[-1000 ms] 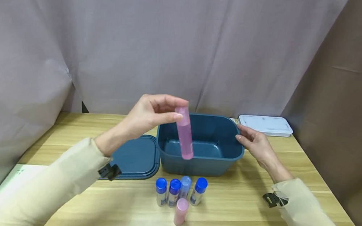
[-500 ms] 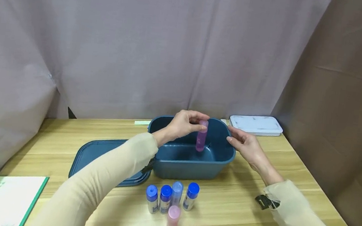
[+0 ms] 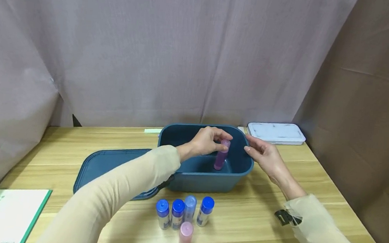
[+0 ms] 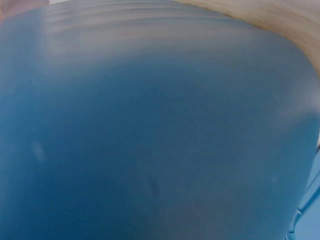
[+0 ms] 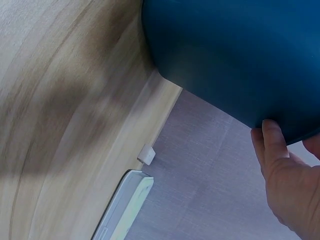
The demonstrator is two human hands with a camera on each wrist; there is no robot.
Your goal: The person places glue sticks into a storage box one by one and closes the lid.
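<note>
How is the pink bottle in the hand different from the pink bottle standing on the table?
The held pink bottle is inside the blue bin, gripped at its top by the left hand; the table's pink bottle stands free in front of the blue-capped bottles. The held one looks darker and purplish, the other paler. Both are upright, slim and pink.

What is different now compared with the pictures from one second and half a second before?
The left hand carried the pink bottle from above the blue bin down into it, keeping its grip. The right hand stayed on the bin's rim. The five small bottles and the lid stayed as they were.
</note>
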